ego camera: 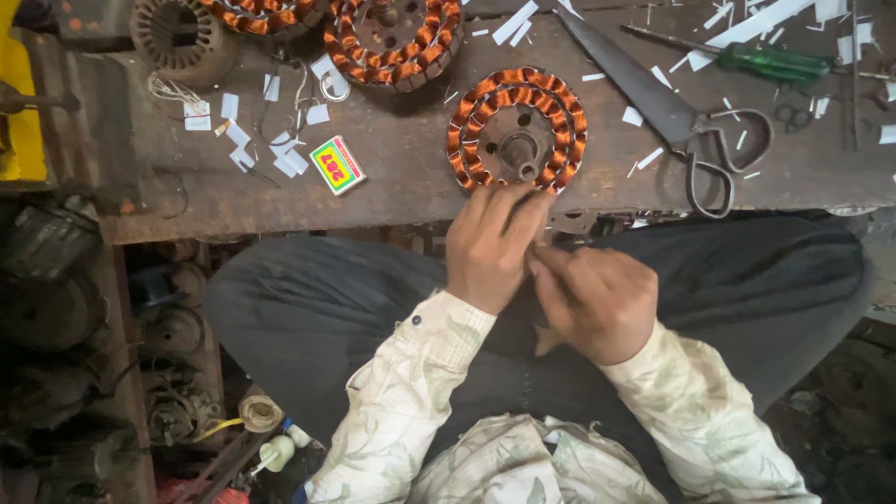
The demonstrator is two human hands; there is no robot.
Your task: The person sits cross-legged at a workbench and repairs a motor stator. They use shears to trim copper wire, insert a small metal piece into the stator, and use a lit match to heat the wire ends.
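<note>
Two hands work at the near rim of a copper-wound stator on a worn wooden bench.

Left of the stator [517, 130] lies a small green-and-red box [337, 164] among white paper slips [283, 154]. The left hand [490, 247] rests its fingers, held together, on the stator's near edge; the right hand [593, 299], just beside it, has curled fingers, and whether they pinch anything I cannot tell. Right of the stator lie large scissors [686, 126] and a green screwdriver [775, 61]. The stator sits at the bench edge [280, 219]: a hard tug could likely drag it off, or snag a winding.
</note>
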